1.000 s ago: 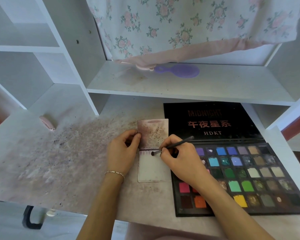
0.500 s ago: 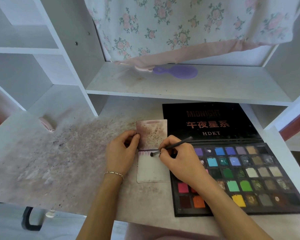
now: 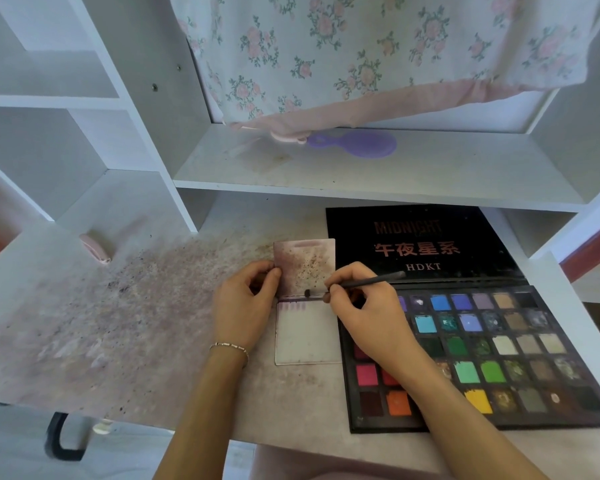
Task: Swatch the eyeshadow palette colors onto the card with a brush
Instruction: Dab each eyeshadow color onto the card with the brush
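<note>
Your brush (image 3: 361,283) tip sits right at the line where the upper, stained card (image 3: 307,268) overlaps the pale card (image 3: 307,336) below, just past a short row of purple strokes near the top left corner. To do this swatch well, you pull the tip straight down off that edge in one short, even stroke, matching the length of the neighbours and leaving a sliver of bare card between them. Keep the pressure light so the powder lays flat instead of scattering; the tabletop (image 3: 136,306) already wears plenty of fallout.

Your right hand (image 3: 368,313) hovers over the left columns of the palette (image 3: 499,358), fingers curled round the brush low on its handle in a pencil hold, the handle angling up and to the right toward the black lid. The wrist looks as if it rests on the palette's near pans, though that contact is hard to confirm from here, so mind you don't smudge the pinks beneath.

Your left hand (image 3: 246,303) lies on the tabletop beside the cards, thumb and fingertips pinching the left edge of the upper card to hold it steady as a straight guide. Both cards lie flat, touching the palette's left side.
</note>
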Motion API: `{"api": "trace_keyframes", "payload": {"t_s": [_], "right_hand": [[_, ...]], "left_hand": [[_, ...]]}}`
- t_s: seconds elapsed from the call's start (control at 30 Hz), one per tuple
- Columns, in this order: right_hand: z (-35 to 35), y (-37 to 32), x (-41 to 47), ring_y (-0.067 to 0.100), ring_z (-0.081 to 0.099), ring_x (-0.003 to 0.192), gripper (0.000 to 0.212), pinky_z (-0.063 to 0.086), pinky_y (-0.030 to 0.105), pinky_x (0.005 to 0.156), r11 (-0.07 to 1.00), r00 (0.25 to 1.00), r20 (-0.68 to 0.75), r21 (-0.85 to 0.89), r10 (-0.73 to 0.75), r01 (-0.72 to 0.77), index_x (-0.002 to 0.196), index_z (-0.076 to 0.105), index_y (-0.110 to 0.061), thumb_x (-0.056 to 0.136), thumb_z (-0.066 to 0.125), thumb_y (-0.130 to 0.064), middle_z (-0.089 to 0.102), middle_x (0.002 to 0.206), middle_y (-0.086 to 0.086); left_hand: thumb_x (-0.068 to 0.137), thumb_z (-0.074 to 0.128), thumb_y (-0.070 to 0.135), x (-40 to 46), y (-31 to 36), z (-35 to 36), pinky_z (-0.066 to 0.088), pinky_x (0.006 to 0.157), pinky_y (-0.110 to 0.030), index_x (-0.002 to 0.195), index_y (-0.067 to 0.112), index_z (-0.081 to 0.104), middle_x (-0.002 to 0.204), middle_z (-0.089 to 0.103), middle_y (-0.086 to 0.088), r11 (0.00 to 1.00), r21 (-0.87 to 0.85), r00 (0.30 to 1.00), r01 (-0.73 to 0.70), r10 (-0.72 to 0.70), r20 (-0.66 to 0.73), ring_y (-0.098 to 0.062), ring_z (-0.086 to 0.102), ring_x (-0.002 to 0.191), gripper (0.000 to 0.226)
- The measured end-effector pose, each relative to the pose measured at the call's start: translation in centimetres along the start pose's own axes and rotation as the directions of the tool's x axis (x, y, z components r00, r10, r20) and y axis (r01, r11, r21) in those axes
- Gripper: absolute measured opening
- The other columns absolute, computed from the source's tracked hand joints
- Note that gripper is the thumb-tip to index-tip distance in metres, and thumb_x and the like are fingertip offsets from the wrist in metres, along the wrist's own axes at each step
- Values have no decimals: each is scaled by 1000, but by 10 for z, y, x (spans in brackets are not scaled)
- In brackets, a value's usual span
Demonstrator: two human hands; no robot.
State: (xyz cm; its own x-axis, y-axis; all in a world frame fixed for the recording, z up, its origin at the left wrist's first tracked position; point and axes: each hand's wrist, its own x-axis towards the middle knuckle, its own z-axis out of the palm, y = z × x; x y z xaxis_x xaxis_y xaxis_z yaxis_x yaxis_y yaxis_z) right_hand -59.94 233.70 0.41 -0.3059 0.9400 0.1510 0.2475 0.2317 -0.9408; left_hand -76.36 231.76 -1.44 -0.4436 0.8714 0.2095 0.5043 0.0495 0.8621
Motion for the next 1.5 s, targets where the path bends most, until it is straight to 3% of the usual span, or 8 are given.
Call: {"api": "trace_keyframes", "payload": {"t_s": [0.17,0.33,0.5,0.77,0.87,1.17,1.33,1.5], "right_hand": [[-8,-3,-4,16,64,75,23,54,27,68,995,999,-45,94,-12,16,82,61,-30,85,53,-8,66,74,-1],[-30,1,-19,19,60,69,26,48,21,58,995,994,-108,97,6,4,84,63,-29,87,52,-5,67,79,-11],[-59,6,-39,2,59,66,30,46,9,56,997,971,-237,77,5,14,83,60,-27,87,51,1,63,74,-9],[-115,25,-70,-13,58,86,30,46,4,53,994,861,-508,-79,26,-77,86,53,-32,90,47,-3,59,89,-13],[-131,34,-74,-4,59,87,21,47,8,54,982,822,-566,-113,64,-154,89,52,-31,91,48,-10,60,92,-4],[-130,32,-72,-16,57,78,21,44,4,52,983,819,-563,-61,109,-173,88,56,-26,91,47,-7,61,85,-13],[-123,26,-66,7,59,88,23,48,12,58,968,828,-559,-181,45,-175,84,53,-31,90,49,-10,60,94,3],[-116,22,-52,0,62,74,26,48,11,49,980,882,-455,-84,121,-178,79,49,-32,90,49,-9,61,78,-10]], "left_hand": [[84,60,14,0,0,0,46,64,-12,79,30,62,70,62,17,1000,-1,1000,-1,1,-7,-3,59,68,17],[85,59,16,0,2,-1,46,69,-17,91,20,68,78,64,12,999,41,1000,15,-15,4,-2,59,73,12],[86,58,17,-1,5,0,43,68,-14,97,16,68,80,63,11,996,79,1000,28,-28,-3,-1,56,72,15],[87,57,18,0,3,0,40,64,-13,98,16,68,82,64,7,993,114,1000,25,-26,8,-4,55,70,16],[86,57,16,0,3,0,43,69,-21,95,14,68,82,64,3,994,106,1000,25,-25,6,-10,57,72,14],[88,55,17,1,4,2,41,73,-24,102,12,67,87,62,5,991,124,999,39,-37,-19,-14,57,79,19],[88,55,17,1,5,2,42,77,-27,102,13,67,87,63,4,991,125,999,51,-49,-23,-15,57,80,19],[88,55,16,0,6,1,39,68,-21,102,13,67,86,61,7,990,138,999,38,-35,-27,-9,55,75,19]]}}
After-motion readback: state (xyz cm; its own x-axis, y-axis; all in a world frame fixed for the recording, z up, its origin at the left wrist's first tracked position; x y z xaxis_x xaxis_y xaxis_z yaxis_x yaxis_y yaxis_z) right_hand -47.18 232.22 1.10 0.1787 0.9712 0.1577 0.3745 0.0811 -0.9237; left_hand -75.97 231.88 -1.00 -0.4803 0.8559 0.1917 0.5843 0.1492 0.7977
